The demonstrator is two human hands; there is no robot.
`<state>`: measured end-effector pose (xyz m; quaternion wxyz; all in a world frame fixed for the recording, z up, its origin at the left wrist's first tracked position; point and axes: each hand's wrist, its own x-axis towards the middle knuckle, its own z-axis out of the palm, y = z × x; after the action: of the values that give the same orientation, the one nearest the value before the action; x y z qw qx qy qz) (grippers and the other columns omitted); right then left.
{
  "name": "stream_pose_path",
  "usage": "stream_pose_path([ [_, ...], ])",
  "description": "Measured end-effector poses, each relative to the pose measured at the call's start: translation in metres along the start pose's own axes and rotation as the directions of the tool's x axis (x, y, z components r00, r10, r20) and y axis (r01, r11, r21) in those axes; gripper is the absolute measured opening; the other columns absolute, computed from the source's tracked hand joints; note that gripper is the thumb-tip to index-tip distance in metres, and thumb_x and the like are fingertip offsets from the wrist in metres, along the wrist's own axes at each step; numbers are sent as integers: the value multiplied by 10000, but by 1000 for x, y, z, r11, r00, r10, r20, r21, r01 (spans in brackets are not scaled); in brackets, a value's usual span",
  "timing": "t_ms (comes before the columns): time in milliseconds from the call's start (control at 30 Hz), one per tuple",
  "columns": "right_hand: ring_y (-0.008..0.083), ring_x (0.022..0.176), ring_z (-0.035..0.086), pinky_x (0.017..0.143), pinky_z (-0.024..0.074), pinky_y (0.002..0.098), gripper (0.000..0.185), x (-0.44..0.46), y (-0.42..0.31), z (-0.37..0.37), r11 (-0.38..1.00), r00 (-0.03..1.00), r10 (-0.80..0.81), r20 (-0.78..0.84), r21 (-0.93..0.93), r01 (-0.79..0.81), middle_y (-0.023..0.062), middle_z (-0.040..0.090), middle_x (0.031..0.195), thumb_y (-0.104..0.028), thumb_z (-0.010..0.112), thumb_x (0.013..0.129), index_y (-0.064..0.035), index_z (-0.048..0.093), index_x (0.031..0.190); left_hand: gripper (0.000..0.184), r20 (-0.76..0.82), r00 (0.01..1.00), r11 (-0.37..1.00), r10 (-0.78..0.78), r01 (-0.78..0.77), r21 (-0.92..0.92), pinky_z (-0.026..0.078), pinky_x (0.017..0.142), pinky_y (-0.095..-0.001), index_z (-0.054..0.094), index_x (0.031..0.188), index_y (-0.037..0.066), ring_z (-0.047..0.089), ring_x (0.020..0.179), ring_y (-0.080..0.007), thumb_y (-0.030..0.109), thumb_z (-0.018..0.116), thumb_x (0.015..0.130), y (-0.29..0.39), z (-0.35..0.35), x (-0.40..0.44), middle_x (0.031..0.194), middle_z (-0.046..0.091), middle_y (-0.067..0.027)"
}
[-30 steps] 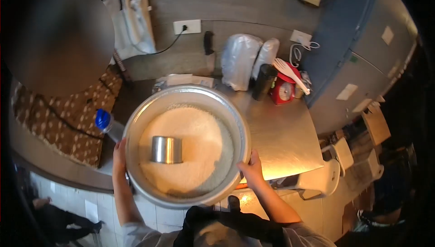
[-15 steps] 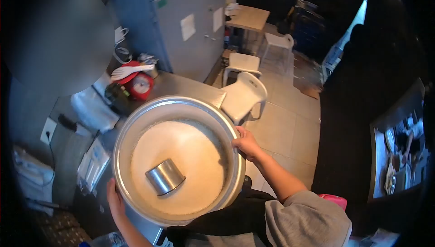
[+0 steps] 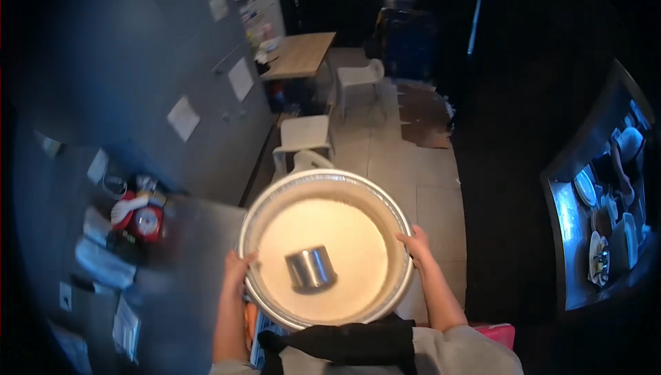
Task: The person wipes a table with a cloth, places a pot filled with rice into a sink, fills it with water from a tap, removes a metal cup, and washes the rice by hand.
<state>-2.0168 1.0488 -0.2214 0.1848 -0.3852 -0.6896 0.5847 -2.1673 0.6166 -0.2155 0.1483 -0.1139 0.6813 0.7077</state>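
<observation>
A large round metal pot (image 3: 405, 284) is held in front of my body, its open top facing up. My left hand (image 3: 237, 267) is closed on the pot's left side, and my right hand (image 3: 416, 244) grips its right rim, thumb on top. Inside lies a wide layer of pale, fine grains (image 3: 351, 234) that look like uncooked rice. A shiny metal cup (image 3: 310, 269) rests tilted on the grains, touched by neither hand. The fingers under the rim are hidden on both sides.
To the left, a steel counter (image 3: 206, 234) carries a red dial scale (image 3: 147, 222) and a white serving spoon (image 3: 129, 206). White chairs (image 3: 306, 132) and a wooden table (image 3: 299, 56) stand ahead. At right, an opening shows plates (image 3: 585, 186) and a person's arm (image 3: 623, 174).
My view has turned right, away from the counter. The pot, still between both hands, now sits farther right in view, with the cup inside it; my left hand shows more fully.
</observation>
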Motion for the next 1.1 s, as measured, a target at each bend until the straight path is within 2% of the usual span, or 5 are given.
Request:
stream_pose_path([
  [200, 202, 786, 622, 717, 499, 338, 293, -24, 67, 65, 992, 977, 86, -195, -74, -102, 123, 643, 902, -45, 719, 724, 17, 603, 986, 297, 180, 980, 993, -88, 100, -62, 531, 664, -380, 505, 1019, -28, 634, 778, -247, 36, 667, 779, -90, -47, 114, 917, 624, -166],
  [333, 223, 821, 632, 756, 497, 350, 385, 96, -141, -10, 994, 976, 90, -200, -49, -102, 151, 646, 928, -35, 717, 724, 62, 561, 1062, 363, 182, 972, 987, -151, 157, -19, 538, 690, -399, 471, 1098, -45, 637, 809, -286, 55, 644, 794, 105, 133, 142, 963, 609, -200],
  [700, 165, 832, 600, 703, 482, 300, 309, 419, -248, -180, 990, 931, 53, -361, -104, -97, 119, 648, 928, -26, 736, 698, 51, 605, 966, 298, 390, 918, 997, -72, 67, 28, 556, 628, -383, 499, 1062, -50, 656, 776, -282, -6, 609, 789, 253, 519, 324, 944, 623, -190],
  [867, 183, 771, 620, 689, 483, 293, 262, 475, -285, -216, 968, 908, 162, -387, 242, -69, 119, 646, 899, -18, 690, 743, 23, 575, 976, 396, 427, 903, 990, -41, -20, 137, 532, 592, -357, 465, 1081, -89, 636, 755, -266, 38, 672, 767, 328, 645, 372, 933, 605, -216],
  [1100, 185, 795, 622, 720, 488, 310, 286, 666, -318, -295, 996, 879, 90, -468, 60, -70, 112, 650, 894, -26, 709, 716, 20, 588, 971, 463, 436, 897, 977, -72, -24, 211, 518, 692, -391, 409, 1157, -82, 616, 890, -299, 37, 653, 781, 376, 825, 442, 1032, 580, -235],
])
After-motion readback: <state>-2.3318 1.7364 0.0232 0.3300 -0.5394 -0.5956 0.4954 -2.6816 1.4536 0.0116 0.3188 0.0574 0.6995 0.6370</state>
